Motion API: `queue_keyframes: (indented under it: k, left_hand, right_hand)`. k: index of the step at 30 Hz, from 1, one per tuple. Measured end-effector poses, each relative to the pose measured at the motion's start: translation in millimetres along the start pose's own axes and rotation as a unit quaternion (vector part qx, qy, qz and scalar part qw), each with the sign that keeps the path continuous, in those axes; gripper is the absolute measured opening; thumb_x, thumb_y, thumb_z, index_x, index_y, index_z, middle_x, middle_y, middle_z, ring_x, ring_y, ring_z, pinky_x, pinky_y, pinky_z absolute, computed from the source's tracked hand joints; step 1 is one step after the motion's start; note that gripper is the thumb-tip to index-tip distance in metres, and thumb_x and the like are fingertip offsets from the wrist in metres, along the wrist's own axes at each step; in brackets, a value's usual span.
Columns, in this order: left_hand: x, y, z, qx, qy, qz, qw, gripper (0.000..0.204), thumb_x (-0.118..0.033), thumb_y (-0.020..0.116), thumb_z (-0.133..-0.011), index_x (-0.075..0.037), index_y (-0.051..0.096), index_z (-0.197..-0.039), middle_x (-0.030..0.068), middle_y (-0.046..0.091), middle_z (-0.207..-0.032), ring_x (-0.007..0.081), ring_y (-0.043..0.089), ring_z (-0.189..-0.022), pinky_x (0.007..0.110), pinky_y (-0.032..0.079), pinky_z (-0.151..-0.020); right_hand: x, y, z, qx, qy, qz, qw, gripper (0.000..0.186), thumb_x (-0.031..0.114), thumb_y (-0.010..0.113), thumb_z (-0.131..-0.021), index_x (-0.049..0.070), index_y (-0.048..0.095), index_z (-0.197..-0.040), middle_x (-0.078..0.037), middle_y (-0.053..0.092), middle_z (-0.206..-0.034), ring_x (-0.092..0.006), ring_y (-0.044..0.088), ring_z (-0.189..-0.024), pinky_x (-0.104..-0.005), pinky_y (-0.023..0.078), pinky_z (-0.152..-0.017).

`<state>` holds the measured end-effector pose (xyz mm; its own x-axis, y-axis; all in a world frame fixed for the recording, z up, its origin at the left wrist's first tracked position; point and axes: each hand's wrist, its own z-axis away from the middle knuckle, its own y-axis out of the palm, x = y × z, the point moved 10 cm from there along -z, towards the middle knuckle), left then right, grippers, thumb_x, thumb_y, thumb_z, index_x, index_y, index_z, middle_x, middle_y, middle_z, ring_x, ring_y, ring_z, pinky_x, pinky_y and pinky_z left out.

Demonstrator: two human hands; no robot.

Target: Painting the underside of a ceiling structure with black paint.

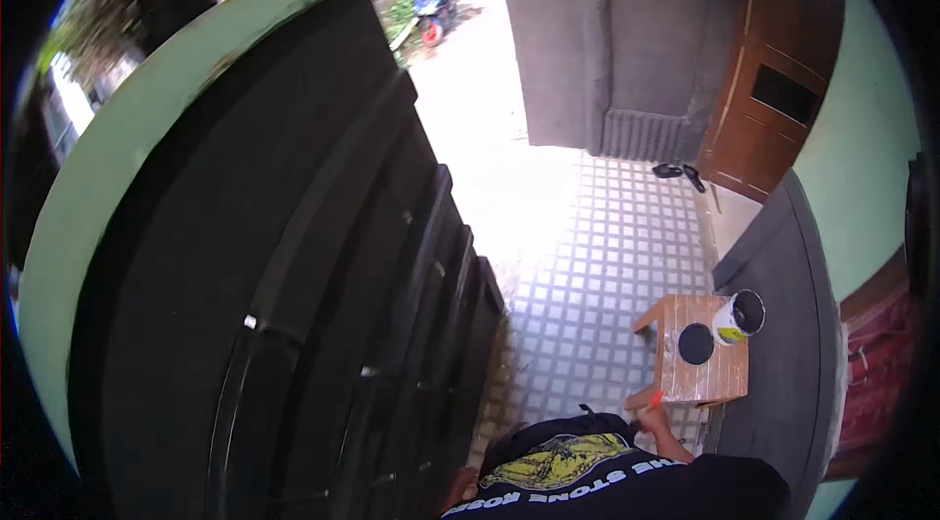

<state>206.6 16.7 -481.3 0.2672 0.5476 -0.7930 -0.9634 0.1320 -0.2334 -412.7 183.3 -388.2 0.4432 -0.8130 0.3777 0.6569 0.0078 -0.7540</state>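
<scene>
Near the lower edge, my right hand [650, 416] is closed around a small tool with an orange-red end [657, 400]; the rest of the tool is hidden, so its kind cannot be told. This hand is beside the near left corner of a wooden stool [682, 388]. On the stool stands a white can [728, 322] with a dark-smeared rim, and a round black lid or dish [696, 344] lies beside it. Only a sliver of my left hand [462, 483] shows at the lower left of my black shirt, close to the black wall; its fingers are hidden.
A tall black wall [323, 256] with raised ledges and a green top fills the left. Dark grey panels [646, 40] and a brown door [788, 60] stand beyond the tiled floor [597, 256]. Black sandals [670, 170] lie near the door. A motorbike [431, 16] is outside.
</scene>
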Motion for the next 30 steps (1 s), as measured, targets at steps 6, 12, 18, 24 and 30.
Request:
queue_keyframes:
  k: [6,12,18,24,30]
  left_hand:
    - [-142.0,89.5,-148.3,0.076,0.148,-0.098,0.981,0.018,-0.022,0.064,-0.084,-0.004,0.066,-0.089,0.0134,0.065,-0.078,0.0253,0.065,-0.066,0.042,0.052,-0.06]
    - [-263.3,183.9,-253.0,0.225,0.254,-0.22,0.915,0.016,-0.025,0.062,-0.084,-0.009,0.067,-0.081,0.0125,0.063,-0.074,0.0247,0.063,-0.065,0.042,0.05,-0.059]
    - [-271.7,191.5,-282.6,0.393,0.158,-0.32,0.847,0.018,-0.021,0.061,-0.087,-0.006,0.067,-0.081,0.0063,0.061,-0.07,0.0166,0.057,-0.062,0.036,0.046,-0.055]
    - [-294.9,216.3,-306.9,0.448,-0.109,-0.307,0.833,0.02,-0.018,0.062,-0.081,-0.001,0.069,-0.091,0.0061,0.064,-0.074,0.0147,0.06,-0.067,0.032,0.048,-0.058]
    - [-342.3,313.8,-334.8,0.456,0.131,-0.668,0.573,0.026,-0.026,0.065,-0.077,-0.003,0.069,-0.089,0.0103,0.068,-0.079,0.0221,0.066,-0.07,0.037,0.053,-0.058]
  right_hand:
    - [58.5,-79.9,-29.8,-0.164,0.001,-0.086,0.983,0.028,0.026,0.069,-0.075,0.0,0.067,-0.082,-0.02,0.067,-0.076,-0.0387,0.067,-0.077,-0.0469,0.052,-0.069]
    - [5.2,-83.6,26.0,-0.35,0.076,-0.205,0.911,0.033,0.024,0.076,-0.076,0.002,0.06,-0.094,-0.014,0.067,-0.085,-0.0308,0.067,-0.079,-0.0423,0.051,-0.069]
    - [-42.8,7.3,147.4,-0.36,0.363,-0.28,0.812,0.03,0.026,0.075,-0.077,0.003,0.059,-0.088,-0.012,0.065,-0.079,-0.0277,0.065,-0.076,-0.0422,0.051,-0.068]
    - [-6.9,144.2,249.1,-0.346,0.484,-0.508,0.623,0.032,0.027,0.074,-0.075,0.006,0.061,-0.096,-0.007,0.065,-0.081,-0.0179,0.065,-0.074,-0.0366,0.052,-0.067]
    - [44.4,75.4,175.3,-0.405,0.482,-0.364,0.687,0.029,0.024,0.075,-0.079,0.001,0.064,-0.092,-0.008,0.068,-0.078,-0.0186,0.066,-0.071,-0.0345,0.053,-0.067]
